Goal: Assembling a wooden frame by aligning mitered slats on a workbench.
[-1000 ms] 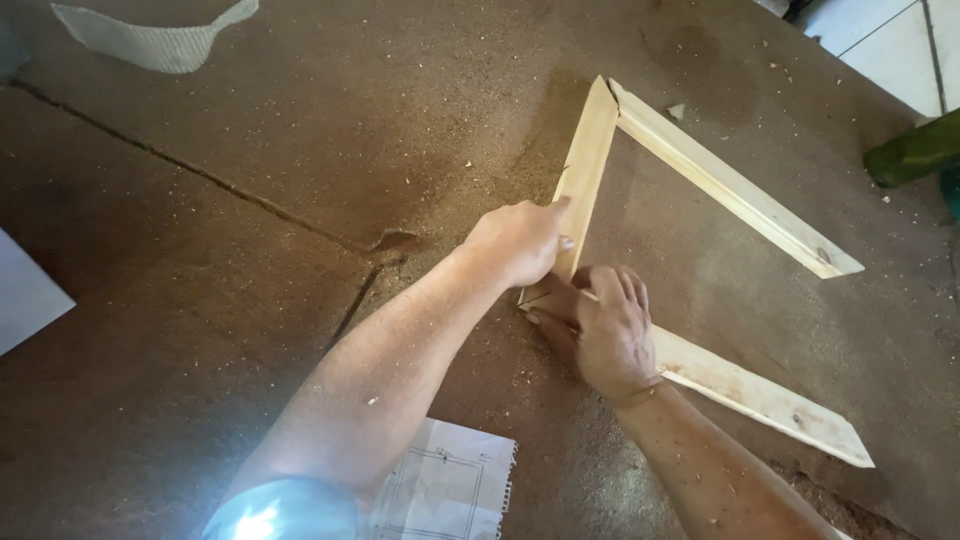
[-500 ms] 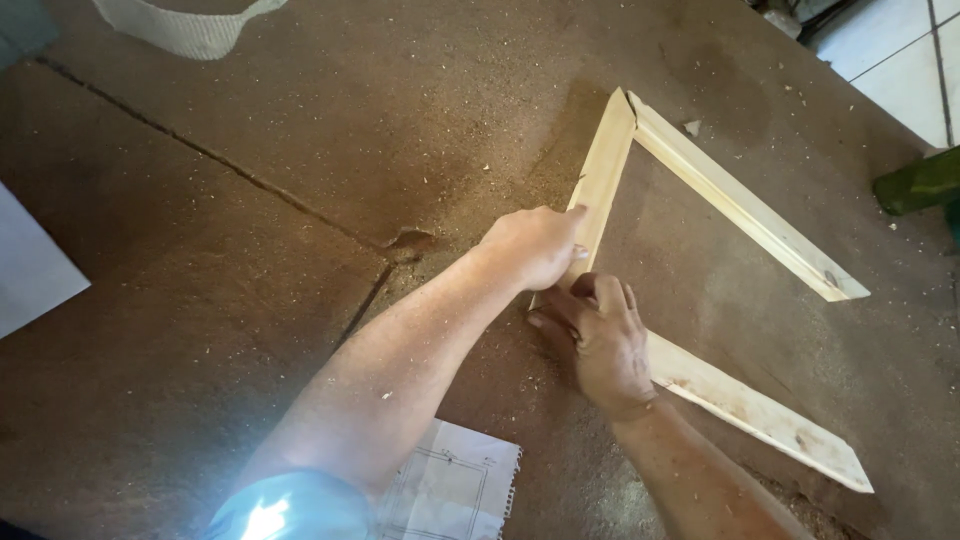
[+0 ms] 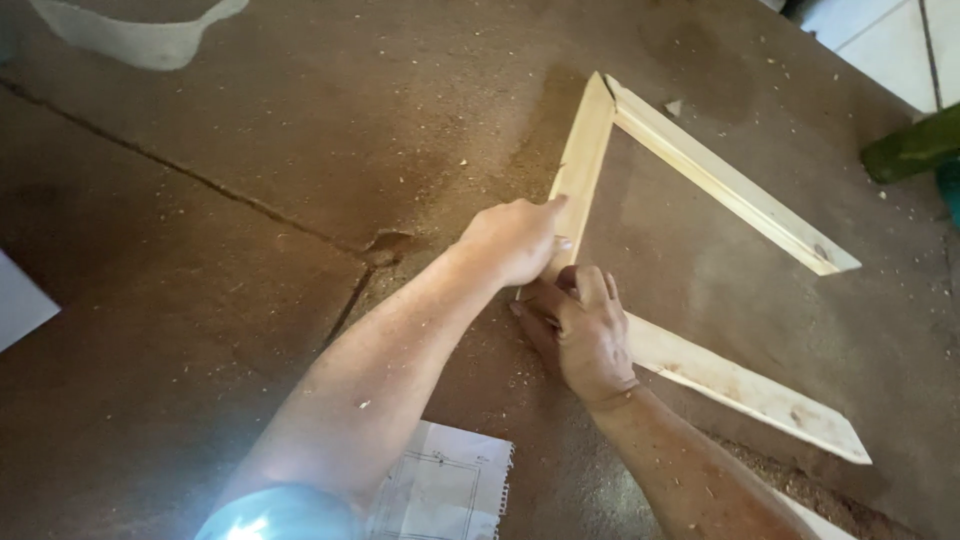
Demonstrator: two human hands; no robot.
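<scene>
- Pale wooden strips form a three-sided frame that lies flat on a brown, dusty work surface, its open side toward the right.
- The left hand rests on the frame's left strip near the lower corner, fingers curled over the wood and pressing it down.
- The right hand lies flat just below, palm down over the corner where the left strip meets the lower strip; it presses rather than clasps, and the joint itself is hidden beneath it.
- The two hands touch at the corner.
- The upper strip runs from the top corner down to the right, well apart from both hands.
- A sheet of paper with a line drawing lies near the bottom edge, partly under the left forearm.
- Sawdust and small chips are scattered across the surface, and a crack runs over it on the left.
- A pale curved object sits at the top left.
</scene>
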